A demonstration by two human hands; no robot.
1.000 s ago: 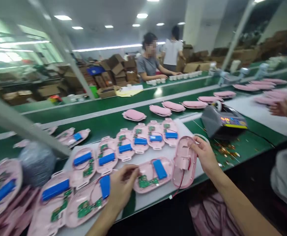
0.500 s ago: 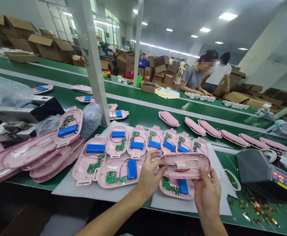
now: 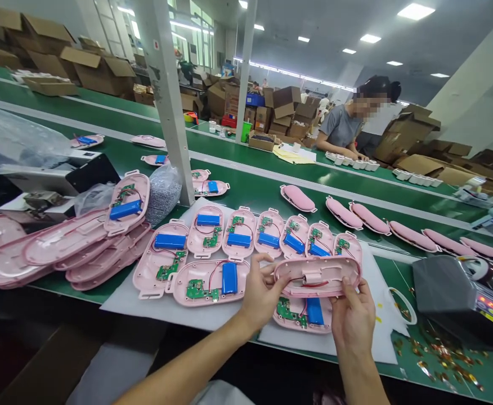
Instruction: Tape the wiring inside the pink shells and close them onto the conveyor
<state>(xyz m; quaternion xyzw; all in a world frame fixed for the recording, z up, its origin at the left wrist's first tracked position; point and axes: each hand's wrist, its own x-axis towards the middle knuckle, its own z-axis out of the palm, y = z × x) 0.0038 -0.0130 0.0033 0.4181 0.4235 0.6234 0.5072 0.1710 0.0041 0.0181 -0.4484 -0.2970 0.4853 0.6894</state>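
A pink oval plastic shell (image 3: 333,271) is held up, tilted, with its hollow inside toward me. A pale block and a dark-red wire sit inside it. My right hand (image 3: 355,315) grips its right end, thumb over the inner rim and fingers beneath. At the left end, my left hand (image 3: 261,295) is closed, thumb and fingertips at the shell's edge near the wire; whether they also pinch the wire I cannot tell. Just under it lies a half shell with a blue battery (image 3: 314,311) and a green circuit board (image 3: 289,313). Several similar shells (image 3: 208,281) lie to the left and behind.
White foam sheet (image 3: 124,293) lies under the shells. Stacked pink shells (image 3: 65,242) stand left by a metal post (image 3: 168,101). Closed pink pieces (image 3: 299,198) line the green bench behind. At right are a black machine (image 3: 449,298) and amber scraps (image 3: 444,357). A co-worker (image 3: 341,129) works across.
The held shell has tipped, so its inside shows at a flatter angle. My left fingers have moved closer in against its left end. The whole view has shifted slightly.
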